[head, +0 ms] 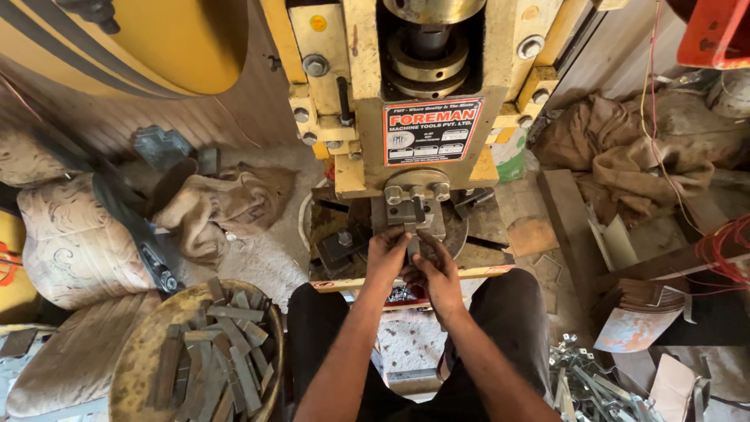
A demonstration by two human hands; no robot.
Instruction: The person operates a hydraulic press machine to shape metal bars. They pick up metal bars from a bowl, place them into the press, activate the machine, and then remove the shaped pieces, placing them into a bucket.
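Two hands — left hand (388, 254), right hand (434, 270) — at press die (414, 219), red rectangular label (431, 131) above

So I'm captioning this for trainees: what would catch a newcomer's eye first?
The tall yellow press machine fills the top centre. Just below it, the left hand and right hand meet at its die. At lower left sits a round basin heaped with flat metal strips.

Seated before a yellow power press (406, 94). Left hand (387, 254) and right hand (433, 270) close together at the die block (414, 215) under the ram, fingers pinching a small metal piece; grip detail unclear. Round pan (133, 359) of flat metal strips (223, 355) at lower left. Bent metal brackets (590, 383) heaped at lower right. Burlap sacks (625, 148) behind.
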